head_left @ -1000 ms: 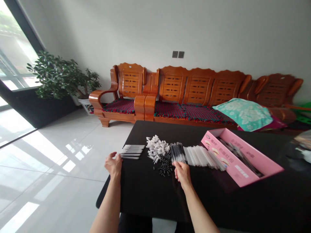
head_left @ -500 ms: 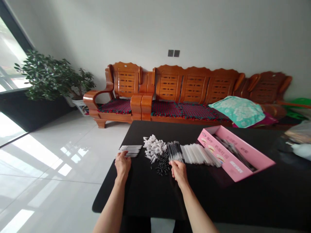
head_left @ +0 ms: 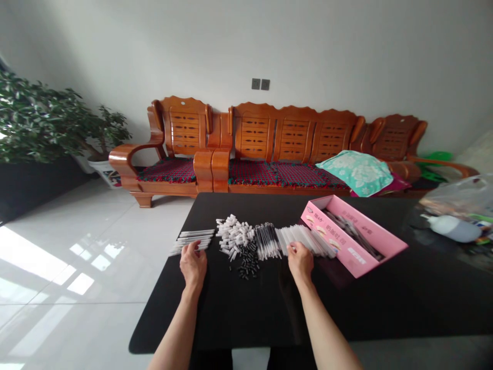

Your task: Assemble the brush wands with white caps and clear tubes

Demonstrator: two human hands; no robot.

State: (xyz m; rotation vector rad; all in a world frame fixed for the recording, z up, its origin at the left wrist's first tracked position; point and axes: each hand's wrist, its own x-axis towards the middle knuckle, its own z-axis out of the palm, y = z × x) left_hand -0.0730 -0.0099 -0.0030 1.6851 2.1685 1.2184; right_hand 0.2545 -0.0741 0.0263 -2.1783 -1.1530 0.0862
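My left hand (head_left: pixel 193 265), fingers loosely curled and a little apart, rests by the near right end of a row of slim white pens (head_left: pixel 196 234). My right hand (head_left: pixel 301 261) has its fingertips pinched at the near ends of a row of translucent white pen barrels (head_left: pixel 298 236). Between the hands lie a heap of white pen caps (head_left: pixel 233 231), a pile of small black plugs (head_left: pixel 249 262), and a row of pen refills (head_left: pixel 266 239) with dark upper parts and pale lower ends. The right fingertips partly hide what they pinch.
A pink box (head_left: pixel 356 259) holding dark slender pieces stands right of the barrels on the black table (head_left: pixel 239 313). Farther right are a white bulb-shaped object (head_left: pixel 452 227) and a clear plastic bag (head_left: pixel 462 195). A wooden sofa (head_left: pixel 254 133) stands behind the table.
My right hand has moved right, from the refills to the white barrels. My left hand has drawn slightly back from the pens. The view has turned to the right.
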